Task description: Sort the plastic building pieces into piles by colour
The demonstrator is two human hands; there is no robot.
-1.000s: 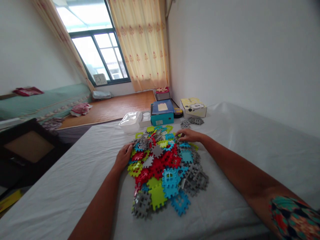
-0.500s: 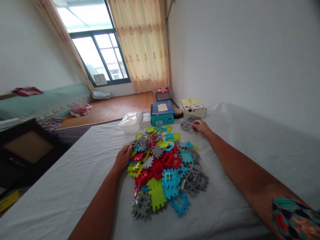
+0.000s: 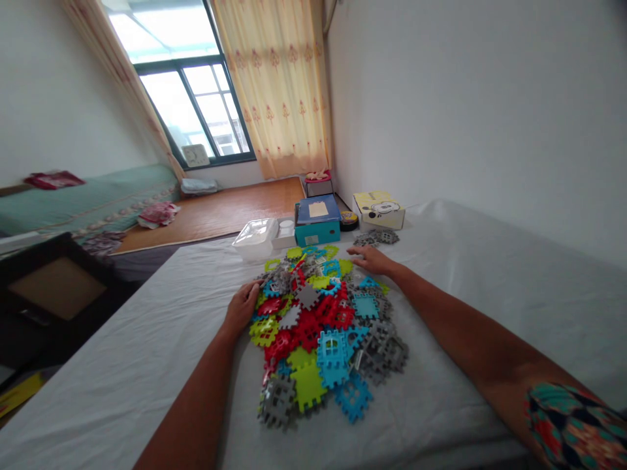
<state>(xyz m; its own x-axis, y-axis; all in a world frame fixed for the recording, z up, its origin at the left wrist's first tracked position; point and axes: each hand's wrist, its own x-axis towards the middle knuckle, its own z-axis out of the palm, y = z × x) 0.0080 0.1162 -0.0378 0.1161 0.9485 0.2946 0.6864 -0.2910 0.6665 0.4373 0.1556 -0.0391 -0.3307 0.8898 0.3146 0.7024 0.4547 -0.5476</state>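
Note:
A heap of plastic interlocking building tiles (image 3: 309,329) in red, blue, lime green and grey lies on the grey sheet, with notched edges and some window-like cutouts. My left hand (image 3: 241,303) rests against the heap's left edge, fingers laid loosely on the tiles and gripping none that I can see. At the heap's back right, my right hand (image 3: 373,260) hovers with fingers stretched towards the lime green tiles, holding nothing. Beyond it, a small group of grey tiles (image 3: 386,237) lies apart from the heap, in front of the yellow box.
Along the back stand a clear plastic container (image 3: 255,236), a teal box (image 3: 317,232) with a blue lid, a round black tin (image 3: 349,222) and a yellow cartoon box (image 3: 379,212). A white wall (image 3: 480,117) runs along the right. A dark cabinet (image 3: 53,300) stands at left.
My right hand has let go of a grey tile at the separate group and moved left and nearer, towards the heap. The grey group is now spread wider. My left hand stays put.

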